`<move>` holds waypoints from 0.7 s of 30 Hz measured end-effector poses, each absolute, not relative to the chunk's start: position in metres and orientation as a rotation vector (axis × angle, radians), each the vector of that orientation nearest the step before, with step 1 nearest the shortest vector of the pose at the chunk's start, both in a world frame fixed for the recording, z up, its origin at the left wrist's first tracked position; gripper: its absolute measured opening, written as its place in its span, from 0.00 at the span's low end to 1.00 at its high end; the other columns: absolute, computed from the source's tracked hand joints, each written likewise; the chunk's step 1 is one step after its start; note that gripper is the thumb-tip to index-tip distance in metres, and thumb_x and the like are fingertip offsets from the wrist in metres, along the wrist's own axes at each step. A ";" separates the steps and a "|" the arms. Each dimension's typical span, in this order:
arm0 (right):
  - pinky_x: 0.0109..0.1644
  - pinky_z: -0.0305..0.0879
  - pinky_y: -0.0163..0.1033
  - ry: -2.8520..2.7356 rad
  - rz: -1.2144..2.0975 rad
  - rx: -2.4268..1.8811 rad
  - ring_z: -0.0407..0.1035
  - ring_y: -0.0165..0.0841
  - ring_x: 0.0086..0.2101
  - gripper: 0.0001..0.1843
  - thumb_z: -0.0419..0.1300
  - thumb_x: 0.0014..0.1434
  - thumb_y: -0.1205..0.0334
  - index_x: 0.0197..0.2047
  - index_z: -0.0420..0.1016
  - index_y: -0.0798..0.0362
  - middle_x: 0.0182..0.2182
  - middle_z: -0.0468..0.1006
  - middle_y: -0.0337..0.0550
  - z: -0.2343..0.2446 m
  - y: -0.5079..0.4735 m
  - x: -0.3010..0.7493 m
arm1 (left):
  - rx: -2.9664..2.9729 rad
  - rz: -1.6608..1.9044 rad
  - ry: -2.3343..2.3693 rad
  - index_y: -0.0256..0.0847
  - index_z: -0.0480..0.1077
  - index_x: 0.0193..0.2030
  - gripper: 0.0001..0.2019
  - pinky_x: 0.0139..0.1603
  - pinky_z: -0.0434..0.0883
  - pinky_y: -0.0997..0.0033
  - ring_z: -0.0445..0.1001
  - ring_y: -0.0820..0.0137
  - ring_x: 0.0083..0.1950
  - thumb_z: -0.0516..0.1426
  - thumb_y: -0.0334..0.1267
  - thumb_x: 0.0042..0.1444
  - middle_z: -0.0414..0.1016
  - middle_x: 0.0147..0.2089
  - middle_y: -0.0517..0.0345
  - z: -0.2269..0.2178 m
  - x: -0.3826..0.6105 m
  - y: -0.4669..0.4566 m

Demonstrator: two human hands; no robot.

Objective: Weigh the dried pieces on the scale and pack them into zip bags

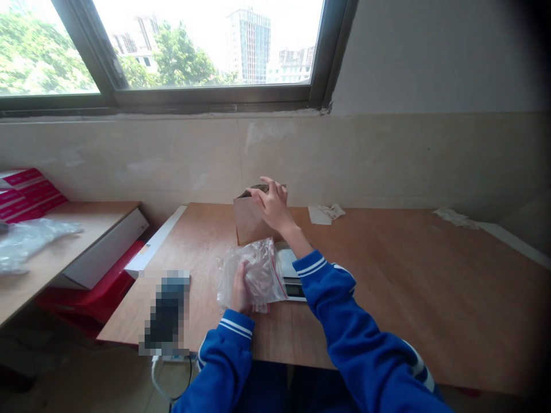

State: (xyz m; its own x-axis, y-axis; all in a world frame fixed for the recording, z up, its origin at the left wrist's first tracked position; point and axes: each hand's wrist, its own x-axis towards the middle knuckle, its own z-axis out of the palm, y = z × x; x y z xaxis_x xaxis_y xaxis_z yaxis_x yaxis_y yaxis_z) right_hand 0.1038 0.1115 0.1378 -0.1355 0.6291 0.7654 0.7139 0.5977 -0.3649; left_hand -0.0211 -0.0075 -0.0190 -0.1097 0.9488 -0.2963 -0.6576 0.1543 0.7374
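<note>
The left hand (pixel 239 288) presses half-closed into a clear zip bag (pixel 253 275), its fingers hidden, so any grip is unclear. The bag looks light, soft and slippery, and lies partly over a digital scale (pixel 293 289). Beyond, the half-open right hand (pixel 270 205) drapes over the top edge of an upright kraft paper bag (pixel 249 221), light and fairly stiff, best taken there. Open table (pixel 387 287) spreads rightward.

Plywood table (pixel 387 287); paper bag (pixel 249 221); digital scale (pixel 295 289)

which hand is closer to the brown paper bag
Right. The right hand is on the upper part of the brown paper bag. The left hand is farther away, apart from it, touching the clear plastic bag nearer the person.
</note>
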 end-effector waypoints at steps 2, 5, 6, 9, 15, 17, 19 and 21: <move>0.61 0.50 0.51 -1.762 -0.026 -1.052 0.59 0.41 0.55 0.17 0.45 0.67 0.53 0.51 0.71 0.45 0.55 0.65 0.47 0.140 0.091 0.112 | 0.498 1.491 0.963 0.43 0.74 0.49 0.14 0.60 0.67 0.58 0.68 0.57 0.60 0.54 0.41 0.59 0.77 0.52 0.53 -0.017 -0.021 -0.008; 0.59 0.55 0.48 -1.751 0.218 -1.042 0.64 0.38 0.50 0.17 0.44 0.67 0.53 0.47 0.71 0.48 0.46 0.71 0.46 0.131 0.051 0.128 | 0.702 1.533 0.991 0.40 0.75 0.46 0.13 0.62 0.63 0.64 0.66 0.60 0.62 0.53 0.40 0.60 0.75 0.54 0.52 -0.009 -0.017 -0.012; 0.58 0.56 0.49 -1.776 0.311 -1.071 0.64 0.39 0.50 0.16 0.47 0.66 0.52 0.47 0.70 0.48 0.46 0.72 0.46 0.124 0.038 0.133 | 0.756 1.524 0.989 0.40 0.75 0.47 0.14 0.61 0.64 0.65 0.67 0.60 0.61 0.53 0.40 0.60 0.75 0.53 0.52 -0.005 -0.016 -0.015; 0.54 0.61 0.49 -1.800 0.501 -1.180 0.66 0.41 0.47 0.15 0.56 0.60 0.49 0.45 0.71 0.49 0.44 0.73 0.47 0.098 0.008 0.152 | 0.826 1.468 0.949 0.40 0.74 0.50 0.16 0.51 0.71 0.63 0.72 0.57 0.55 0.54 0.43 0.59 0.77 0.50 0.51 0.008 -0.011 -0.026; 0.43 0.66 0.43 -1.494 0.757 -1.179 0.70 0.37 0.35 0.11 0.58 0.58 0.50 0.35 0.70 0.49 0.32 0.75 0.42 0.072 -0.014 0.183 | 1.058 1.362 0.936 0.41 0.73 0.51 0.18 0.60 0.64 0.60 0.70 0.55 0.57 0.61 0.40 0.53 0.77 0.50 0.51 0.027 -0.003 -0.042; 0.42 0.67 0.42 -1.433 0.754 -1.152 0.70 0.37 0.35 0.11 0.58 0.58 0.49 0.36 0.69 0.49 0.31 0.74 0.41 0.075 -0.019 0.185 | 1.089 1.403 0.995 0.42 0.75 0.49 0.18 0.62 0.60 0.64 0.67 0.56 0.60 0.64 0.37 0.48 0.75 0.53 0.54 0.034 0.000 -0.044; 0.42 0.66 0.42 -1.414 0.692 -1.157 0.69 0.36 0.34 0.11 0.58 0.59 0.50 0.37 0.70 0.49 0.31 0.73 0.41 0.079 -0.024 0.181 | 1.114 1.422 1.007 0.41 0.75 0.48 0.18 0.59 0.63 0.66 0.69 0.58 0.57 0.64 0.38 0.49 0.76 0.51 0.53 0.045 0.002 -0.047; 0.43 0.66 0.41 -1.411 0.631 -1.168 0.68 0.35 0.34 0.12 0.58 0.59 0.50 0.37 0.71 0.49 0.32 0.74 0.40 0.081 -0.030 0.172 | 1.168 1.429 1.020 0.38 0.75 0.46 0.16 0.48 0.69 0.69 0.75 0.63 0.46 0.60 0.44 0.54 0.78 0.43 0.53 0.057 0.005 -0.050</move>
